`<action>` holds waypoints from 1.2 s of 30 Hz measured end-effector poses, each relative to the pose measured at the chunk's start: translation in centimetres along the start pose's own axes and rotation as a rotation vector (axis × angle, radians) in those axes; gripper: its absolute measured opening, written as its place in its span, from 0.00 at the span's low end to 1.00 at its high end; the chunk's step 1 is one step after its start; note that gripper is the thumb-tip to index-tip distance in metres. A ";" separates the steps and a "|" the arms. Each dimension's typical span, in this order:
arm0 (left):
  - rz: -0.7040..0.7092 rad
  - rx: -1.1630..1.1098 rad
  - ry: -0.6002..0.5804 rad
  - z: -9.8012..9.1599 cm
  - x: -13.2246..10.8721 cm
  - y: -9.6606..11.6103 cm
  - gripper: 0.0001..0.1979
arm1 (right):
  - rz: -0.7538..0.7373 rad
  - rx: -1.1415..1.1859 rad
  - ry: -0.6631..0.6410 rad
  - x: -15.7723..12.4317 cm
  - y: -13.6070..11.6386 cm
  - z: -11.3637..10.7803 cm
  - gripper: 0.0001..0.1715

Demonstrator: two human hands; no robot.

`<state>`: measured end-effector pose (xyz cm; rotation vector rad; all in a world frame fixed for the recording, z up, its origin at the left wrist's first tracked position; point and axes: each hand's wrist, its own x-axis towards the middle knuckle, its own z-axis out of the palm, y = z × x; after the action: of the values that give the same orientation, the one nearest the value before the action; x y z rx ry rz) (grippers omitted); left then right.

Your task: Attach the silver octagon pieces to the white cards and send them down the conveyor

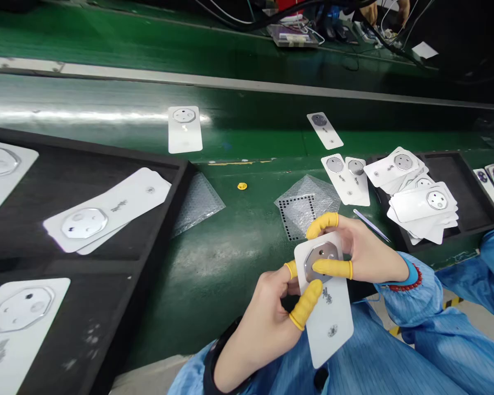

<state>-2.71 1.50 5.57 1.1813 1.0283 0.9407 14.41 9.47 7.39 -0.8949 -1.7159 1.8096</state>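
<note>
Yellow finger cots [302,304] on both hands. I see left hand [257,334] and right hand [360,255] pinching white card [333,326] by its edges, fingers [332,269] clenched, octagonal metal plate [321,260] facing up, card held over front edge of green table [197,285].

The white rectangular card [333,329] was gripped upright between the left hand [259,334] and right hand [354,252], its printed lower end below them. Its octagonal metal plate [321,260] faced up between the fingers.
</note>
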 end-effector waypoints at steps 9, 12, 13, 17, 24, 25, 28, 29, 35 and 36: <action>-0.056 -0.064 0.132 -0.3 0.5 -1.2 0.15 | 0.036 0.099 -0.120 -0.7 0.2 -0.6 0.18; -0.046 -0.107 0.219 0.0 1.0 -1.7 0.17 | 0.039 0.127 -0.120 -0.5 0.5 -0.6 0.18; -0.057 -0.127 0.247 0.1 1.2 -1.9 0.17 | 0.033 0.133 -0.100 -0.4 0.9 -0.5 0.18; -0.181 -0.245 0.213 0.4 2.6 -3.1 0.17 | -0.037 0.070 0.010 0.1 3.5 -0.5 0.20; -0.106 -0.330 0.486 -1.7 4.4 -7.8 0.22 | -0.102 -0.507 0.974 -4.8 5.1 -13.8 0.22; -0.091 -0.305 0.514 -2.0 4.5 -8.2 0.21 | -0.082 -0.564 1.088 -6.1 4.8 -16.0 0.22; -0.069 -0.261 0.555 -2.3 4.4 -8.6 0.20 | 0.011 -0.730 1.314 -9.0 4.4 -20.2 0.22; -0.064 -0.268 0.559 -2.2 4.4 -8.6 0.21 | 0.045 -0.784 1.358 -9.2 4.4 -20.7 0.21; -0.063 -0.304 0.544 -1.8 4.7 -8.3 0.25 | 0.173 -1.054 1.186 -0.5 5.4 -17.4 0.18; -0.069 -0.294 0.527 -1.8 4.8 -8.4 0.25 | 0.191 -1.081 1.098 2.6 5.3 -16.5 0.18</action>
<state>-2.78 5.33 -3.47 0.6588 1.2805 1.3360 25.36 21.94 1.86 -1.9830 -1.6789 0.0669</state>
